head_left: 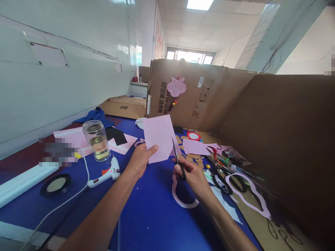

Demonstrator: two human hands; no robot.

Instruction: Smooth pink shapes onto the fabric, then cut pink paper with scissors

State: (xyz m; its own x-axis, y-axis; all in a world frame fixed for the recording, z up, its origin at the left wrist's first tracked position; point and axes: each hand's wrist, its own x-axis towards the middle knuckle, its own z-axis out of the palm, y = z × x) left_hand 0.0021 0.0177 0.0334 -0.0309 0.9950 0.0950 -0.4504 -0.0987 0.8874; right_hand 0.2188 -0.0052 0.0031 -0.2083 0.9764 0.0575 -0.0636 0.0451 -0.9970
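My left hand (pixel 140 161) pinches the lower edge of a sheet of pale pink paper (pixel 158 137) and holds it upright above the blue mat (pixel 149 223). My right hand (pixel 191 177) grips black-handled scissors (pixel 176 153), whose thin blades stand just right of the sheet and appear to touch its lower right edge. A pink paper loop (pixel 180 195) lies on the mat under my right hand. Both hands are clear of the hot glue gun (pixel 104 173) to the left.
A glass jar (pixel 96 141) holding yellowish liquid stands left, near pink and black paper (pixel 116 136). Another black-handled scissors (pixel 222 179) lies among scraps right, beside a large pink cutout outline (pixel 246 195). Cardboard walls (pixel 188 94) stand behind and right. A white cable trails forward.
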